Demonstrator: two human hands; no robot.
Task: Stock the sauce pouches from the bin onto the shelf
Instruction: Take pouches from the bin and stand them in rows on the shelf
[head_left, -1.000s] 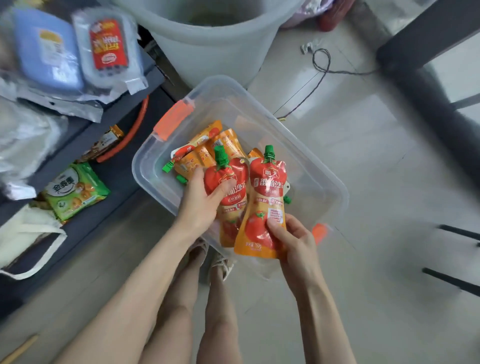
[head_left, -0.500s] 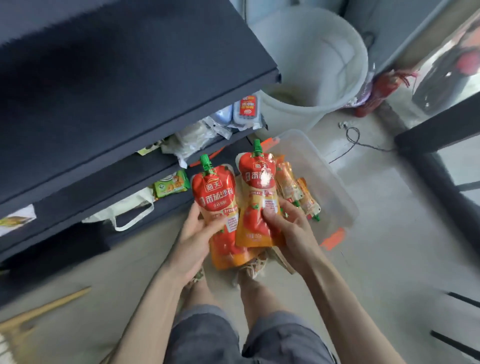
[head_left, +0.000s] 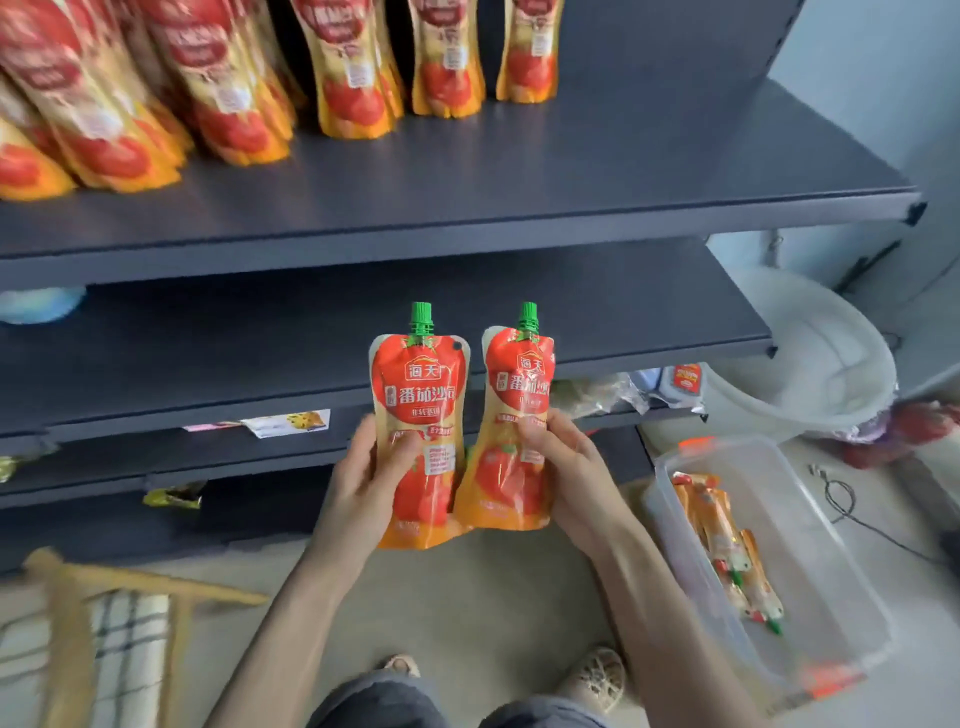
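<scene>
Upright, 2 sauce pouches side by side in front of the shelves: left pouch (head_left: 421, 431) in the left hand (head_left: 363, 483), right pouch (head_left: 514, 431) in the right hand (head_left: 571, 467), edges touching low down. Glossy, soft plastic, red across the top with white lettering, pale band at the waist, tomato picture and orange base flaring out below. Ribbed green screw cap (head_left: 421, 317) on each spout, pointing up. Left hand wrapped round its pouch from the left side, thumb pressed flat on the front, fingers hidden behind. Right hand closed the same way from the right side, thumb across the front of its pouch.

Above, on the top shelf (head_left: 571, 171), dark matte board with a thin front lip, a row of matching pouches (head_left: 358, 67) standing upright, blurred toward the left. Below it a second dark shelf (head_left: 208, 353), bare across its front part.

Down on the pale floor at right, a clear rectangular plastic bin (head_left: 810, 597) with orange latches, a few more pouches (head_left: 727, 551) lying flat inside, caps toward the near end. Beyond it a round whitish bucket (head_left: 810, 358)
</scene>
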